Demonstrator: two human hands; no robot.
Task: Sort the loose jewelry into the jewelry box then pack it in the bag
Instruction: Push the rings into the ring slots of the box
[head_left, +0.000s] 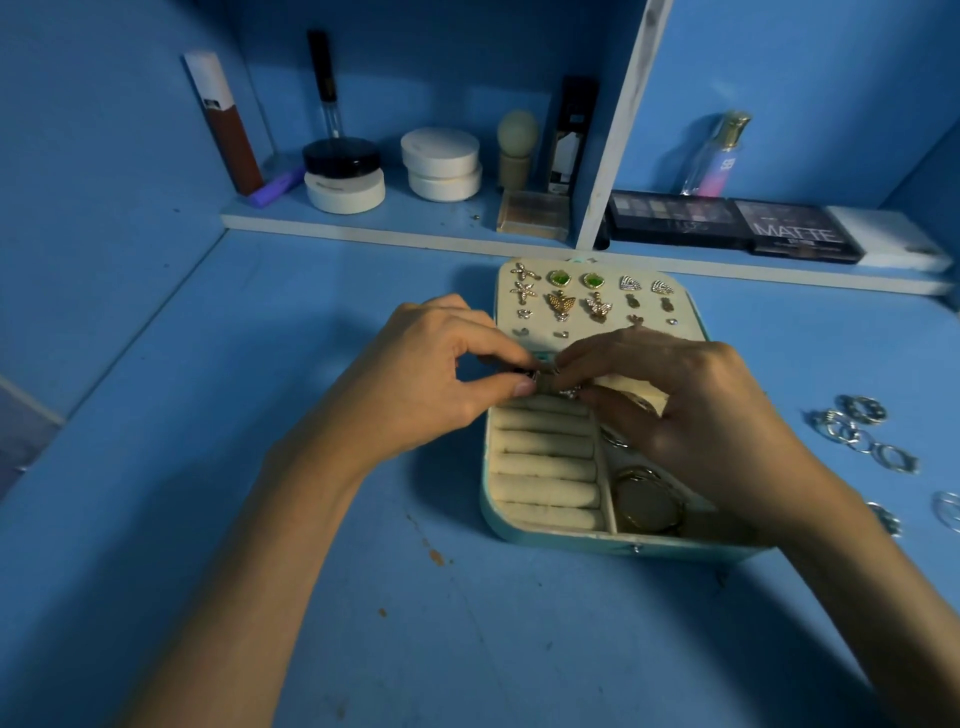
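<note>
An open teal jewelry box (540, 530) lies on the blue desk, its cream lid panel (597, 301) studded with several pairs of earrings. Cream ring rolls (545, 457) fill the left half of the base, and gold bangles (647, 501) lie in the right compartment. My left hand (441, 374) and my right hand (691, 400) meet over the top ring roll. Together they pinch a small sparkly ring (550, 385) between fingertips. Several loose silver rings (857, 431) lie on the desk to the right of the box.
A low shelf (363, 223) at the back carries round cosmetic jars (441, 163), a lipstick tube (223, 119), a perfume bottle (717, 150) and eyeshadow palettes (737, 223). A white upright divider (618, 124) splits the shelf. No bag is in view.
</note>
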